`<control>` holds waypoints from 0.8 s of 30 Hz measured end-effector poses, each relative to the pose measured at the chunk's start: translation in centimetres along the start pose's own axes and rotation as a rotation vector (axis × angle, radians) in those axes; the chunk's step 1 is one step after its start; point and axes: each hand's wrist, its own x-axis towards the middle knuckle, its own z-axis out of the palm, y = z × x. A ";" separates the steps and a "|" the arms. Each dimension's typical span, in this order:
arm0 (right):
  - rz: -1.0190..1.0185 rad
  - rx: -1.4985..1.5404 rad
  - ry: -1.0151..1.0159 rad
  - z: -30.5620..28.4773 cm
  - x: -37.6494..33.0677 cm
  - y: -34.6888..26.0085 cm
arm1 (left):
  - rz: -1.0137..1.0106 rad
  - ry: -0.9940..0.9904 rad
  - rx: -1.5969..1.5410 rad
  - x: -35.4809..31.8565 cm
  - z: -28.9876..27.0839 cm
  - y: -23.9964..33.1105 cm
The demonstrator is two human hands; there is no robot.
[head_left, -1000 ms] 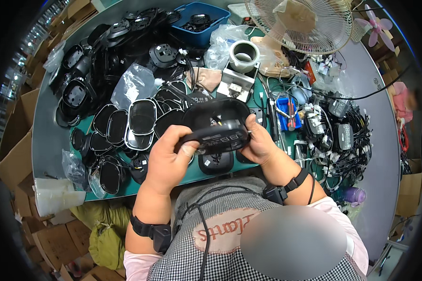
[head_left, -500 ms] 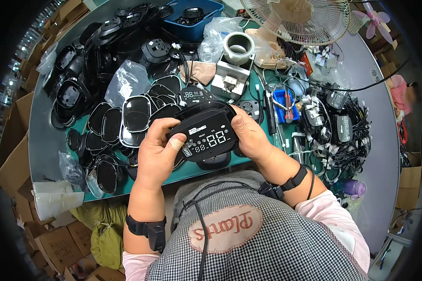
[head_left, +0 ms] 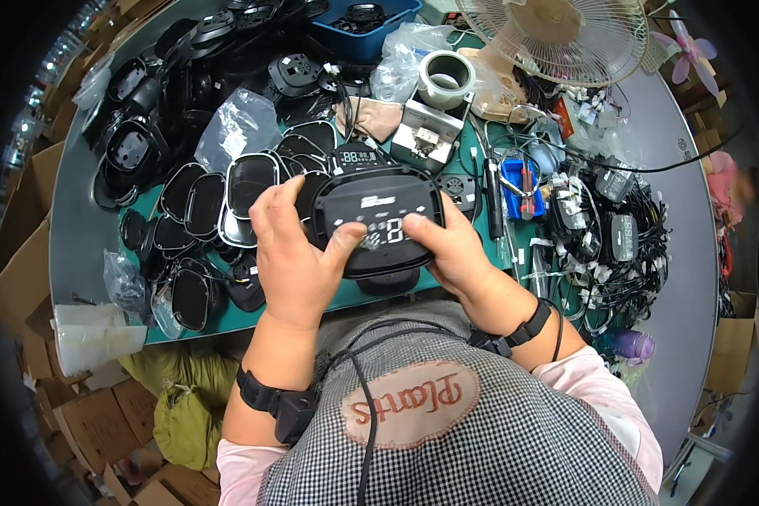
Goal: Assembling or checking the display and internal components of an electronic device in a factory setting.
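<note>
In front of my apron I hold a black dashboard display unit, its dark face with white symbols and digits turned up and a black rim around it. My left hand is at its left side, the thumb pressed on the face and the fingers raised along the left edge. My right hand grips the right side, thumb on the digits and fingers mostly hidden behind. Just beyond it, a second digital display lies on the table. A black rounded part shows below the held unit.
Clear black-rimmed covers lie at left beside piled black housings. Ahead stands a metal fixture with a white ring. Right of it are a screwdriver, a blue tray and tangled cables. A fan stands behind.
The display face was tilted in its housing; now it sits level within the rim. My right thumb has moved onto the face, and my left fingers have lifted from the upper left corner.
</note>
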 end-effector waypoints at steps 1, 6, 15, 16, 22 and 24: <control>0.035 0.102 0.014 0.0 0.0 0.0 | -0.063 -0.051 -0.131 -0.2 -0.2 -0.2; 0.048 0.073 -0.089 0.2 -0.4 0.3 | -0.529 -0.416 -0.825 -0.5 -0.9 -0.8; 0.362 0.369 -0.652 -1.3 2.0 1.3 | -0.402 -0.655 -0.869 -2.8 -1.7 -2.9; 0.407 0.369 -0.598 -1.2 2.8 1.7 | -0.406 -0.614 -0.902 -2.6 -1.7 -3.3; 0.385 0.348 -0.600 -0.2 7.1 3.0 | -0.406 -0.533 -0.954 -2.3 -1.4 -6.7; 0.312 0.394 -0.484 0.3 8.0 3.3 | -0.428 -0.589 -0.873 -2.1 -1.5 -7.4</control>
